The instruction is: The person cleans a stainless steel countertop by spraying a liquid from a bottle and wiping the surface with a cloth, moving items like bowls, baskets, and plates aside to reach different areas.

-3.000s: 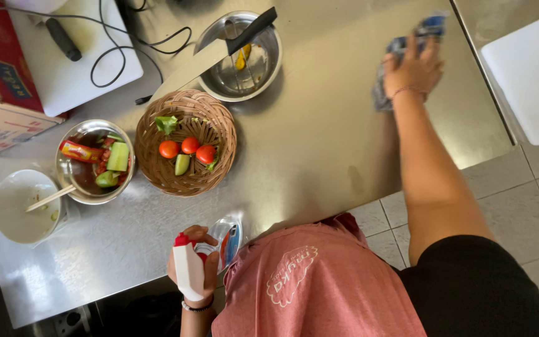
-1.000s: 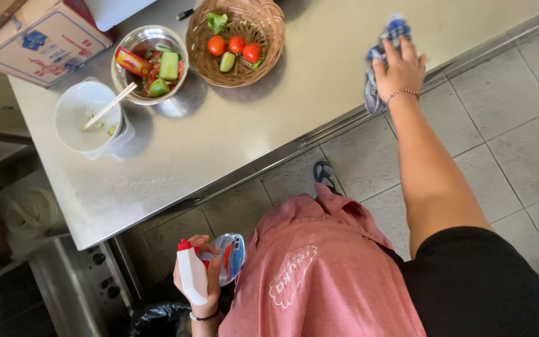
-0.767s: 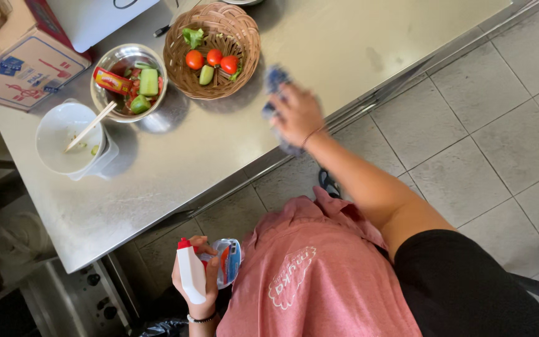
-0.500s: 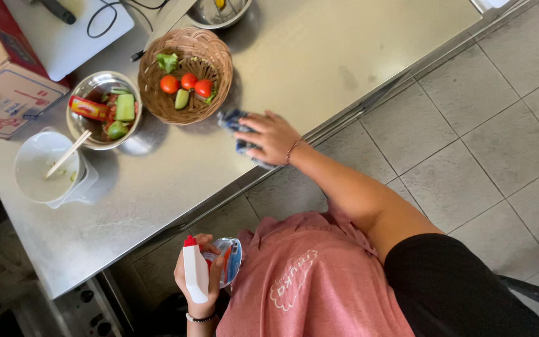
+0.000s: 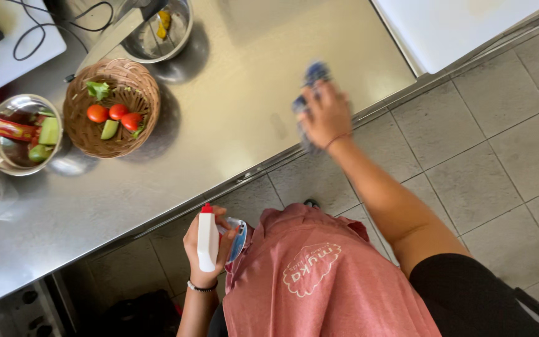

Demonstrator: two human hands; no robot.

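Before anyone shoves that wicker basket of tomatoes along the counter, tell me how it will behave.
The wicker basket probably slides easily, since the steel counter looks smooth. It seems light: thin weave, few vegetables. It is wide and low, so tipping looks unlikely, but the round tomatoes lie loose and may roll inside.

Red flat packet with a yellow band [image 5: 11, 129] in the steel bowl [image 5: 7, 168], far left of the counter [image 5: 232, 118]
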